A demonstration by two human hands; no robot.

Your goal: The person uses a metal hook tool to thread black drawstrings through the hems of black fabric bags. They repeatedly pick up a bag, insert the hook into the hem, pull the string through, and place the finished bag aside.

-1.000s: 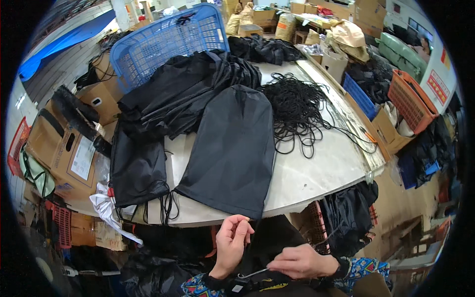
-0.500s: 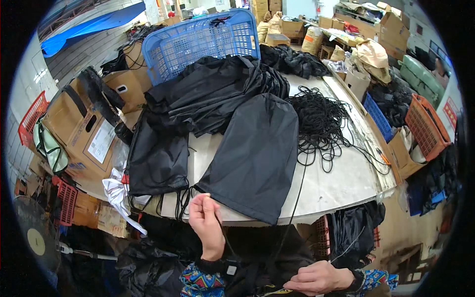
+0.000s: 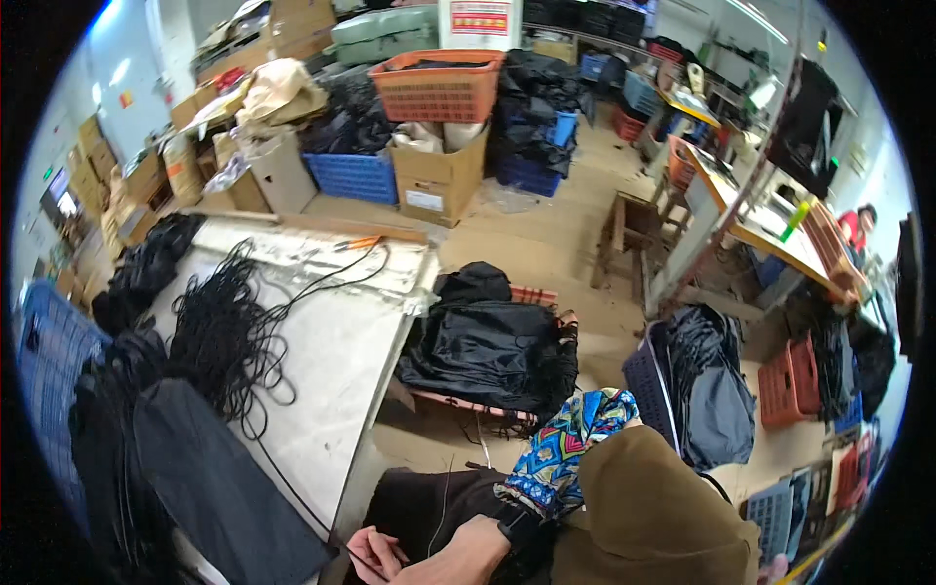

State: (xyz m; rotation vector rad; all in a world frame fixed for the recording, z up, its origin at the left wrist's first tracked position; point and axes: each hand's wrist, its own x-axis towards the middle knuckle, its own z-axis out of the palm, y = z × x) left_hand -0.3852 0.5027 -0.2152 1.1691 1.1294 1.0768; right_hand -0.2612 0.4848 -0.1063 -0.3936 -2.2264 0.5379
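My right hand (image 3: 382, 554) is at the lower edge, just off the table's near corner, its forearm in a bright patterned sleeve with a dark cuff. Its fingers are closed on a thin black cord (image 3: 297, 495). That cord runs up over the white tabletop (image 3: 327, 414) to a tangled heap of black cord (image 3: 229, 336). Left of the hand lies a flat black fabric bag (image 3: 219, 478), beside more black fabric (image 3: 112, 458). No part of my left hand can be made out.
Beside the table, folded black fabric (image 3: 487, 346) lies on a low crate. Further right stand a purple basket (image 3: 651, 385) of black bags and a red basket (image 3: 790, 380). A cardboard box (image 3: 439, 180) and a blue crate (image 3: 351, 177) stand behind. Brown cloth (image 3: 653, 507) fills the lower right.
The view has swung far to the right, so the table and bag now lie at the left. My left hand has left the picture. The right hand now holds the black cord by the table corner.
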